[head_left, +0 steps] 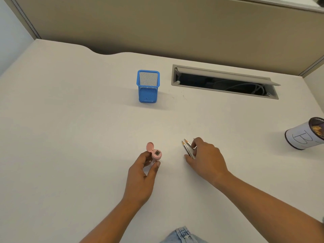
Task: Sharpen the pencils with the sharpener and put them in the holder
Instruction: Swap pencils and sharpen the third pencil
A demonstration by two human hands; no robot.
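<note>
Desk, white, fills the view. Left hand at about 6 o'clock from centre pinches a pink sharpener between thumb and fingers, its round lid flipped open toward 11 o'clock and the blade opening facing up. Right hand, toward 4 o'clock from centre and just beside the left one, lies over a small bundle of pencils on the desk, fingers closing around them; the sharpened tips point toward 11 o'clock and stick out past the fingers. Blue mesh holder stands upright at 12 o'clock from the sharpener, well apart from both hands. A cable slot lies at 3 o'clock from the holder. A white can sits at the 3 o'clock edge.
</note>
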